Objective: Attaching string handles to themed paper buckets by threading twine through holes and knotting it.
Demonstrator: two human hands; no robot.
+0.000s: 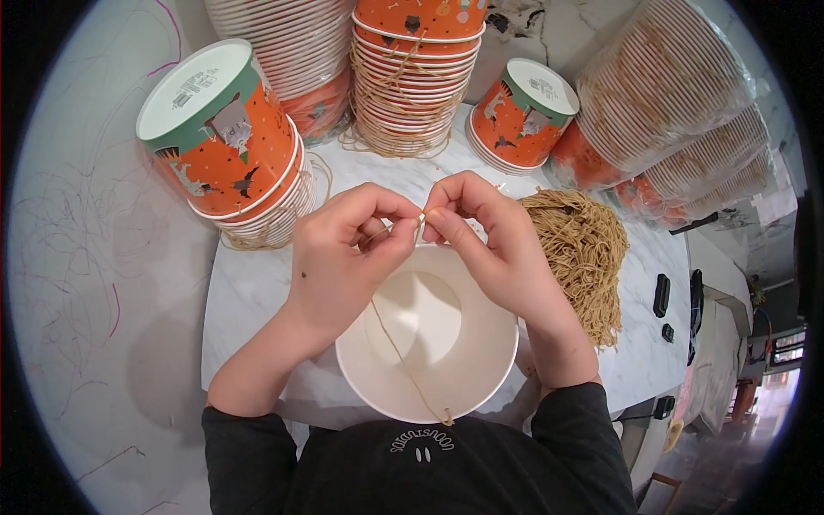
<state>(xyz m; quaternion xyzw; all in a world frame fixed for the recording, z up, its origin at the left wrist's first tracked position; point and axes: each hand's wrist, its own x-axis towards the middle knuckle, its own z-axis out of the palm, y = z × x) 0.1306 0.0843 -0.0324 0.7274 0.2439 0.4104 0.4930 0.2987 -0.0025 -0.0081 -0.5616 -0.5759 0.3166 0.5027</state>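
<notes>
An open paper bucket (482, 343) with a white inside stands in front of my body, its mouth facing up. A thin tan cord (396, 348) crosses its opening from a small knot at the near rim toward my fingers. Above the far rim, my left hand (343, 253) pinches the cord between thumb and fingertips. My right hand (491, 245) meets it there, thumb and forefinger closed on the cord too. The fingertips nearly touch and hide most of the cord end between them. Beside my right wrist lies a thick bundle of tan cords (584, 257).
Orange-and-green buckets (240, 163) stand upside down in a stack at the left. A tall stack of corded buckets (416, 94) rises at the back, near a shorter stack (519, 120). Plastic-wrapped bucket stacks (661, 94) lean at the right. Small black objects (662, 296) lie near the table's right edge.
</notes>
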